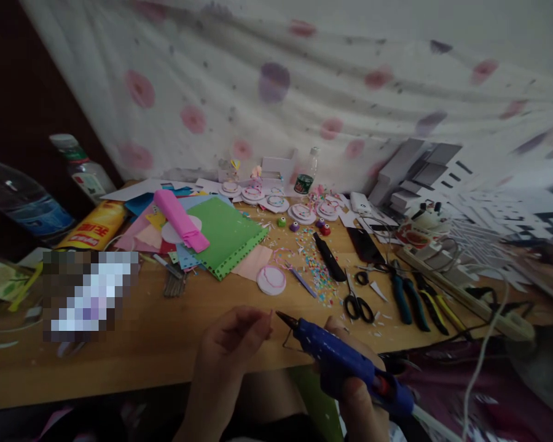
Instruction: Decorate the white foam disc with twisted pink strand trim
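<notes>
My right hand is wrapped round a blue hot glue gun, with a white glue stick running out of its back end. The gun's dark nozzle points left, just short of the fingertips of my left hand. Those fingers are pinched together on a tiny pinkish bit, too small to name. Beyond them on the table lies a white paper disc with a pink ring of string on it. A purple pen-like stick rests to the right of the disc.
Scissors, a black cutter, pliers and a power strip lie to the right. Scattered beads cover the middle. Green felt and pink crepe paper lie left. Decorated discs and a bottle stand behind.
</notes>
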`<state>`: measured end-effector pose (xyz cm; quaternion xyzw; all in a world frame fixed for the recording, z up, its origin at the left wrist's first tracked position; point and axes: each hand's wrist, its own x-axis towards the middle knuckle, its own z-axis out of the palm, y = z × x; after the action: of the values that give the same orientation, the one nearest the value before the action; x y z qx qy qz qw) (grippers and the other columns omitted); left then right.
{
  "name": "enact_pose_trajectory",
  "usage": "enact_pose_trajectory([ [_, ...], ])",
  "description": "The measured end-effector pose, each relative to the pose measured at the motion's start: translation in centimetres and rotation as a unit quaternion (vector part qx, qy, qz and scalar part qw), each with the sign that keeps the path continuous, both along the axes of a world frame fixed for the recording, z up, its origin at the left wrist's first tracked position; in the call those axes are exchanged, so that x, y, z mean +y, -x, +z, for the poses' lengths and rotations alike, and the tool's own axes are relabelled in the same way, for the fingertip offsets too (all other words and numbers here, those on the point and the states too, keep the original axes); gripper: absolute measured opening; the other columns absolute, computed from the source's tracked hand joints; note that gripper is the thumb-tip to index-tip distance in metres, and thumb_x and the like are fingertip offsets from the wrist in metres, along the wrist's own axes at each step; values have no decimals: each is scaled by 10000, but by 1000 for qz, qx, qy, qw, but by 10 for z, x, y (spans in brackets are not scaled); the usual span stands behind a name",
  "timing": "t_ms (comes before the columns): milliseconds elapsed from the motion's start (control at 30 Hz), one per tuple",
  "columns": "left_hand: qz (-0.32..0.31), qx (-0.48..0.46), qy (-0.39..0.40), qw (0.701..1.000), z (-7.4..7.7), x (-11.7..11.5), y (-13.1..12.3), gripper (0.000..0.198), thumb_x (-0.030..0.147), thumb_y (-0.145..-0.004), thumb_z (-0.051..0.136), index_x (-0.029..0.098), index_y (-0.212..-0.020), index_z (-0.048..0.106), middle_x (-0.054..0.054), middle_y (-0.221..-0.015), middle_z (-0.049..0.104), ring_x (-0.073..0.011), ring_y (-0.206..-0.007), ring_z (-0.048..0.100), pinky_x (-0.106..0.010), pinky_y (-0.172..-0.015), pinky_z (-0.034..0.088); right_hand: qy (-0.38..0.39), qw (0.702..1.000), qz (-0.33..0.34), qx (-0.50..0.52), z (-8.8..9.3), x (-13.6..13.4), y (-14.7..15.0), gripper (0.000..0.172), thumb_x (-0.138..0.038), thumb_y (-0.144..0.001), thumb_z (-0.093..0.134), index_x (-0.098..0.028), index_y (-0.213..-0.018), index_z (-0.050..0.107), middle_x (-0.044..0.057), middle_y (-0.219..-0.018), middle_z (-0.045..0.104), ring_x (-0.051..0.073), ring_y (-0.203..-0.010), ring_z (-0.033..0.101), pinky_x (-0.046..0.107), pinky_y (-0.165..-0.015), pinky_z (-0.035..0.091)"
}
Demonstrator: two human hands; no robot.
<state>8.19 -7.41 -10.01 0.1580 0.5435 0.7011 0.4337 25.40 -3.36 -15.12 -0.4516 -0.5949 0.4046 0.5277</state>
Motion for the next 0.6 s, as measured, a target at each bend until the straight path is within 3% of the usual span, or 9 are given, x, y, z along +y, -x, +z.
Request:
enact_pose_trajectory([
  [200,-7,3,-23,1000,-12,1,3,363,517,-655,891,189,-766,782,-4,-687,721,-108,-667,663,-161,-638,539,-1,1000,-13,-7,-2,5,-3,545,-781,-816,609,-304,-1026,767,98,-1080,735,402,-1146,635,580,-998,483],
  [600,-16,11,-42,999,-10,3,4,320,491,-689,878,195,-765,785,-8,-735,744,-107,-697,682,-150,-650,547,-9,998,30,-58,-3,8,-13,539,-730,-887,563,-293,-1136,754,106,-1054,742,371,-1099,658,543,-958,515],
])
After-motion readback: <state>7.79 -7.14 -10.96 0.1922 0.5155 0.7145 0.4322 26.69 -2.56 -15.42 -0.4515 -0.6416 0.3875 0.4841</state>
